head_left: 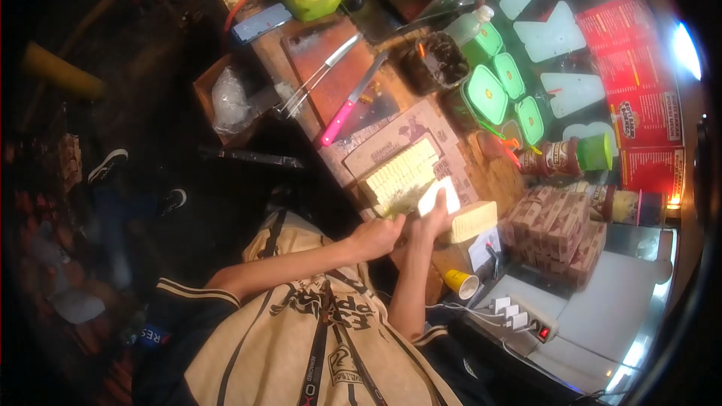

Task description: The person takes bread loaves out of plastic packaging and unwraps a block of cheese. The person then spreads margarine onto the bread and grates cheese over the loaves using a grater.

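Right grip (435, 218) around pale rectangular block (440, 194) (left grip (380, 237) fist-tight, contents unclear), near ridged yellow slab (400, 171).

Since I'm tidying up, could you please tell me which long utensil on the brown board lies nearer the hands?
The pink-handled knife; the other, a silvery metal utensil, lies farther away.

1. Pale yellow slab (398, 173): rectangular, its top marked in rows, greyish toward the near end; lies flat on printed cardboard (376, 152).
2. White block (438, 197): glaringly bright, held tilted beside the slab's near end.
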### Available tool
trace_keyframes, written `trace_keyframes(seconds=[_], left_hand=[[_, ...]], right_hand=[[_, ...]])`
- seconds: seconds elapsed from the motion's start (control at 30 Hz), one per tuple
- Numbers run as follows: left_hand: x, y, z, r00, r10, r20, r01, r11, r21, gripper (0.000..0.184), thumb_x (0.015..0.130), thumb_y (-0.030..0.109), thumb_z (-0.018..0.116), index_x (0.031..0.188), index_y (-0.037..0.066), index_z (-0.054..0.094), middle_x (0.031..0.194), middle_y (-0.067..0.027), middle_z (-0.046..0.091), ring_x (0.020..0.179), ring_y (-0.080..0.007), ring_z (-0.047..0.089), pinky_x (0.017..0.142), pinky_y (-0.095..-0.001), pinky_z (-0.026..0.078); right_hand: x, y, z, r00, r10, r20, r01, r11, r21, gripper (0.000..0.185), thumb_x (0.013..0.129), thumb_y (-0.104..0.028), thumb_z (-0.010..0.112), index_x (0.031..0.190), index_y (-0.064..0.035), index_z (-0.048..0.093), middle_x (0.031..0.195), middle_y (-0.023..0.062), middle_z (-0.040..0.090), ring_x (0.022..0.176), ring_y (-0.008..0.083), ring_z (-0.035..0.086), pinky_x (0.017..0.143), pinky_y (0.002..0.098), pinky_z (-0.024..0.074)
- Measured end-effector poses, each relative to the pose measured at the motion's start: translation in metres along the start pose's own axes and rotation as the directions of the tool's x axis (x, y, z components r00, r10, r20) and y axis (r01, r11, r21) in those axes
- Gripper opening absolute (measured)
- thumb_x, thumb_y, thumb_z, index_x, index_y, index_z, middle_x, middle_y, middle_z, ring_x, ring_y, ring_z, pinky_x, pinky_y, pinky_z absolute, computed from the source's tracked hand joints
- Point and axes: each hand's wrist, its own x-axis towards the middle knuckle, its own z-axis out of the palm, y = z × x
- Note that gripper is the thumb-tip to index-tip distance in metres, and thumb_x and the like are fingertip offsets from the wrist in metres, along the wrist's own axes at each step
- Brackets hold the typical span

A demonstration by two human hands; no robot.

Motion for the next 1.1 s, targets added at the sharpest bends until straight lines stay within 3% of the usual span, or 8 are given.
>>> trace_keyframes(seconds=[0.4, 0.5, 0.57, 0.67, 0.8, 0.9, 1.03, 1.1], left_hand=[[0.001, 0.005, -0.007, 0.999, 0.004, 0.033, -0.005, 1.0, 0.022, 0.014, 0.081, 0.004, 0.053, 0.092, -0.003, 0.047, 0.068, -0.0234, 0.062, 0.064, -0.0411, 0.064, 0.053, -0.0489, 0.051], [0.002, 0.007, -0.013, 0.998, -0.009, 0.056, 0.009, 1.0, -0.001, 0.015, 0.082, 0.005, 0.053, 0.093, -0.004, 0.048, 0.069, -0.0239, 0.062, 0.064, -0.0411, 0.064, 0.053, -0.0485, 0.051], [0.0, 0.006, -0.007, 0.999, -0.008, 0.042, 0.008, 1.0, 0.003, 0.016, 0.082, 0.006, 0.053, 0.094, -0.004, 0.048, 0.068, -0.024, 0.062, 0.064, -0.0412, 0.064, 0.054, -0.0486, 0.051], [-0.003, 0.009, -0.007, 0.999, 0.0, 0.045, 0.0, 1.0, -0.003, 0.016, 0.083, 0.006, 0.053, 0.095, -0.004, 0.048, 0.067, -0.0239, 0.061, 0.063, -0.0414, 0.064, 0.054, -0.0489, 0.051], [0.005, 0.006, -0.012, 1.0, 0.011, 0.007, -0.011, 1.0, -0.005, 0.017, 0.082, 0.004, 0.052, 0.096, -0.004, 0.047, 0.066, -0.0235, 0.061, 0.062, -0.0412, 0.063, 0.053, -0.049, 0.051], [0.0, 0.006, -0.007, 0.999, 0.018, 0.047, -0.019, 0.999, 0.034, 0.018, 0.081, 0.004, 0.053, 0.096, -0.004, 0.047, 0.065, -0.0234, 0.061, 0.062, -0.0406, 0.064, 0.053, -0.0485, 0.051], [0.0, 0.007, -0.003, 1.0, 0.026, 0.016, -0.026, 1.0, 0.013, 0.018, 0.08, 0.003, 0.054, 0.095, -0.004, 0.047, 0.064, -0.0231, 0.061, 0.062, -0.0406, 0.064, 0.053, -0.0484, 0.051], [0.003, 0.006, -0.006, 1.0, 0.011, 0.02, -0.011, 1.0, 0.011, 0.019, 0.079, 0.003, 0.054, 0.095, -0.004, 0.047, 0.064, -0.0234, 0.061, 0.063, -0.0411, 0.064, 0.054, -0.0484, 0.051]], right_hand=[[-0.005, -0.001, 0.001, 0.998, 0.032, -0.055, -0.033, 0.999, -0.023, 0.035, 0.089, -0.004, 0.061, 0.122, 0.0037, 0.05, 0.113, 0.0136, 0.061, 0.095, 0.0248, 0.062, 0.078, 0.0372, 0.0536], [-0.023, -0.007, -0.006, 0.985, 0.111, 0.129, -0.117, 0.992, 0.042, 0.038, 0.089, -0.003, 0.06, 0.124, 0.004, 0.049, 0.116, 0.0147, 0.059, 0.097, 0.0256, 0.062, 0.081, 0.0379, 0.0539], [0.01, -0.001, -0.003, 0.99, 0.138, 0.013, -0.138, 0.981, 0.134, 0.03, 0.089, -0.003, 0.06, 0.117, 0.0042, 0.053, 0.109, 0.013, 0.062, 0.091, 0.024, 0.063, 0.078, 0.036, 0.0534], [0.036, -0.002, 0.011, 0.991, 0.059, -0.124, -0.064, 0.997, -0.038, 0.031, 0.088, -0.003, 0.061, 0.117, 0.003, 0.053, 0.108, 0.0122, 0.063, 0.089, 0.0231, 0.064, 0.08, 0.036, 0.0535], [-0.021, -0.008, 0.004, 0.999, -0.013, 0.043, 0.012, 1.0, 0.024, 0.033, 0.088, -0.003, 0.061, 0.119, 0.0031, 0.053, 0.109, 0.0131, 0.063, 0.092, 0.0232, 0.063, 0.081, 0.036, 0.0535], [0.004, -0.005, 0.001, 0.99, 0.124, 0.068, -0.132, 0.983, 0.128, 0.031, 0.088, -0.003, 0.062, 0.117, 0.0034, 0.054, 0.106, 0.0128, 0.063, 0.09, 0.0233, 0.063, 0.078, 0.0356, 0.0534], [0.02, -0.016, 0.025, 0.985, 0.089, -0.145, -0.08, 0.995, 0.066, 0.029, 0.087, -0.002, 0.061, 0.115, 0.0039, 0.054, 0.105, 0.0118, 0.062, 0.089, 0.023, 0.062, 0.076, 0.035, 0.0517], [0.007, -0.004, 0.004, 0.998, 0.035, 0.058, -0.043, 0.99, 0.136, 0.035, 0.087, -0.001, 0.061, 0.121, 0.0035, 0.051, 0.113, 0.0128, 0.06, 0.098, 0.023, 0.06, 0.083, 0.0352, 0.0507]])
